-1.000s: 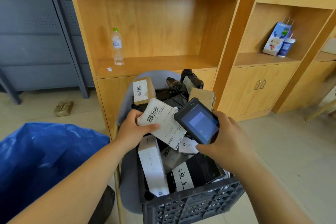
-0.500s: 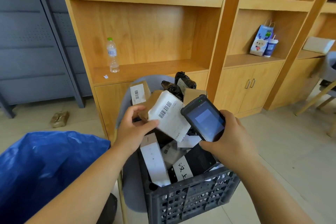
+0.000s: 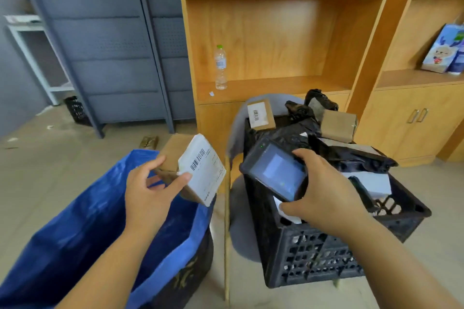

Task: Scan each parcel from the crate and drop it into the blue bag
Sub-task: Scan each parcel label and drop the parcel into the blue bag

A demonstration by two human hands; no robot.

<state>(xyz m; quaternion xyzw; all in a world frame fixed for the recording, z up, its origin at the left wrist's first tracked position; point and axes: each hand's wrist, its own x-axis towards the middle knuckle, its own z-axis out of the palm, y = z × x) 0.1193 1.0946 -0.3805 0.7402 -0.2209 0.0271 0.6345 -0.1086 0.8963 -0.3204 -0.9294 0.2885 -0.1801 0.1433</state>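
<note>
My left hand point(image 3: 148, 190) grips a brown cardboard parcel point(image 3: 193, 168) with a white barcode label, held above the far rim of the open blue bag point(image 3: 82, 228) at lower left. My right hand point(image 3: 324, 195) holds a black handheld scanner point(image 3: 273, 173) with its screen lit, over the near left corner of the black plastic crate point(image 3: 324, 253). The crate holds several parcels: two brown boxes point(image 3: 261, 114), black poly bags point(image 3: 351, 150) and white packets.
The crate sits on a grey chair point(image 3: 241, 118) in front of wooden shelving point(image 3: 276, 88) with a water bottle point(image 3: 221, 68). Grey metal cabinets point(image 3: 113, 57) stand at the left. A small packet point(image 3: 149, 142) lies on the floor behind the bag.
My left hand carried the labelled parcel left, from over the crate beside the scanner to above the blue bag. My view swung left. The scanner stays over the crate.
</note>
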